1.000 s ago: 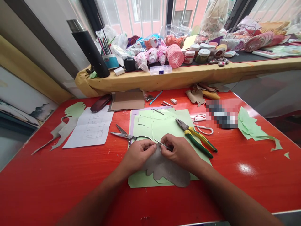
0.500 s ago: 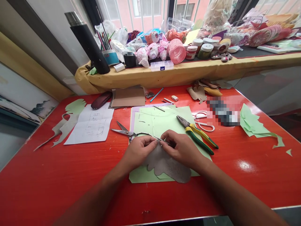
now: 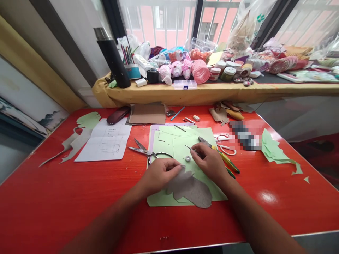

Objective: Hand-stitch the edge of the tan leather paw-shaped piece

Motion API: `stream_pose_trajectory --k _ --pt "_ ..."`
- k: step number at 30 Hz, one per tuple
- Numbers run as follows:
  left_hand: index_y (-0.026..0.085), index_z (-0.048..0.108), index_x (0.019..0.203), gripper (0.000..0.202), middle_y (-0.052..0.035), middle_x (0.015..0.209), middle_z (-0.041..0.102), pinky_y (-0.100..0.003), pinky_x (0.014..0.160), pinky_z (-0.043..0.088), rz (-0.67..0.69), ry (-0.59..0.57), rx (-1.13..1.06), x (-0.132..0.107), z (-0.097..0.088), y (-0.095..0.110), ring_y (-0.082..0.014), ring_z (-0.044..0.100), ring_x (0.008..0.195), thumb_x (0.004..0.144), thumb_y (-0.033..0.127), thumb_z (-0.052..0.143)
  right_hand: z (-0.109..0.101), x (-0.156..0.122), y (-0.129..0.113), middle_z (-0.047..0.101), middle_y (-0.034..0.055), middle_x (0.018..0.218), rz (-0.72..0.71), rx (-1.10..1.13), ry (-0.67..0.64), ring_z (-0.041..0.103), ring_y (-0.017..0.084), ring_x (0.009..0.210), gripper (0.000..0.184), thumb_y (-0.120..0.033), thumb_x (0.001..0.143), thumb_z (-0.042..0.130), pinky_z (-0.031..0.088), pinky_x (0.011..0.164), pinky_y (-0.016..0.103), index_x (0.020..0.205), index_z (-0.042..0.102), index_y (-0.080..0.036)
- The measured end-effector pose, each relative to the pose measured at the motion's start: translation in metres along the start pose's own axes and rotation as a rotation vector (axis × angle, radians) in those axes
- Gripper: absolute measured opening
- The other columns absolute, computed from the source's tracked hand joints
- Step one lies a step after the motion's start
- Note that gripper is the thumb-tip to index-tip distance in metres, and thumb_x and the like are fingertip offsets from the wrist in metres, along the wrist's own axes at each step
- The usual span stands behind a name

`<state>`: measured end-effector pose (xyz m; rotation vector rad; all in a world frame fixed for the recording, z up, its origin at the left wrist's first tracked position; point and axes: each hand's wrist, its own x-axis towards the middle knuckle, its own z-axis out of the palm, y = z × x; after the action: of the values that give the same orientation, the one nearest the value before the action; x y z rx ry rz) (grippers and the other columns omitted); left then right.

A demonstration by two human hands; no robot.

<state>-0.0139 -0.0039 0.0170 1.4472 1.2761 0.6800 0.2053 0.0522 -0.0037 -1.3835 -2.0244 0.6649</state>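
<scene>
My left hand pinches the upper edge of a grey, scalloped piece that looks like leather or felt. That piece hangs over light green sheets. In my closed right hand is a thin pointed metal tool, its tip directed up and left, apart from the grey piece. Between the hands a small round silvery object lies on the green paper. Scissors with spread blades lie beyond my left hand. Pliers with yellow-green handles are partly hidden behind my right hand.
White-handled scissors and green paper scraps lie to the right. A printed white sheet, a dark case and brown boards are at the left and back. Jars and a black flask crowd the sill.
My right hand has drawn away from my left, up and to the right, with the thin tool. The small round silvery object now shows between them. The view has shifted slightly.
</scene>
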Motion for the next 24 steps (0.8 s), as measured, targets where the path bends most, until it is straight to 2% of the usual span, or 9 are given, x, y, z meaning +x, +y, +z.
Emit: stream_pose_trajectory --k 4,8,11,13,16,20,24 --pt "0.017 0.078 0.090 0.029 -0.0007 0.072 0.068 -0.024 0.059 0.039 0.071 -0.088 0.005 -0.008 0.006 0.002 -0.0142 0.056 0.065 0.093 0.040 0.060 0.000 0.005 0.003 0.075 0.0033 0.089 -0.035 -0.149 -0.057 0.067 0.020 0.076 0.016 -0.034 0.098 0.058 0.045 0.068 0.030 0.099 0.069 -0.021" --pt "0.018 0.080 0.093 0.027 -0.0013 0.075 0.074 -0.023 0.060 0.040 0.160 -0.167 0.033 -0.016 0.009 0.006 -0.0141 0.060 0.066 0.093 0.034 0.058 -0.007 0.014 -0.002 0.076 0.0084 0.102 -0.123 -0.344 -0.102 0.069 0.026 0.093 0.016 -0.031 0.098 0.059 0.048 0.077 0.036 0.101 0.071 -0.021" --pt "0.020 0.082 0.095 0.025 -0.0008 0.076 0.076 -0.022 0.061 0.040 0.243 -0.222 0.097 -0.021 0.009 0.010 -0.0140 0.062 0.068 0.092 0.031 0.060 -0.013 0.020 -0.018 0.075 0.0102 0.107 -0.184 -0.361 -0.072 0.068 0.028 0.100 0.018 -0.035 0.098 0.062 0.049 0.081 0.038 0.106 0.070 -0.021" --pt "0.021 0.083 0.094 0.022 0.0000 0.075 0.076 -0.022 0.060 0.040 0.280 -0.283 0.119 -0.025 0.009 0.013 -0.0136 0.062 0.066 0.090 0.028 0.062 -0.010 0.022 -0.035 0.075 0.0090 0.106 -0.215 -0.323 -0.106 0.068 0.027 0.099 0.019 -0.038 0.099 0.065 0.050 0.082 0.037 0.107 0.070 -0.022" --pt "0.021 0.082 0.093 0.020 0.0008 0.075 0.077 -0.022 0.060 0.041 0.321 -0.392 0.108 -0.030 0.009 0.017 -0.0127 0.062 0.065 0.088 0.023 0.063 0.007 0.023 -0.064 0.075 0.0076 0.106 -0.283 -0.303 -0.276 0.069 0.025 0.097 0.024 -0.039 0.097 0.070 0.049 0.082 0.035 0.114 0.069 -0.022" --pt "0.022 0.081 0.093 0.018 0.0021 0.076 0.077 -0.021 0.059 0.042 0.347 -0.550 0.074 -0.034 0.011 0.019 -0.0117 0.063 0.063 0.089 0.025 0.065 0.039 0.025 -0.091 0.073 0.0109 0.114 -0.374 -0.409 -0.501 0.067 0.028 0.105 0.048 -0.049 0.092 0.075 0.048 0.085 0.037 0.129 0.065 -0.020" --pt "0.022 0.081 0.093 0.016 0.0015 0.078 0.079 -0.021 0.058 0.042 0.368 -0.547 0.080 -0.034 0.013 0.016 -0.0127 0.065 0.065 0.089 0.027 0.067 0.059 0.026 -0.101 0.068 0.0133 0.116 -0.369 -0.572 -0.587 0.066 0.031 0.102 0.053 -0.050 0.091 0.075 0.047 0.084 0.039 0.132 0.064 -0.018"
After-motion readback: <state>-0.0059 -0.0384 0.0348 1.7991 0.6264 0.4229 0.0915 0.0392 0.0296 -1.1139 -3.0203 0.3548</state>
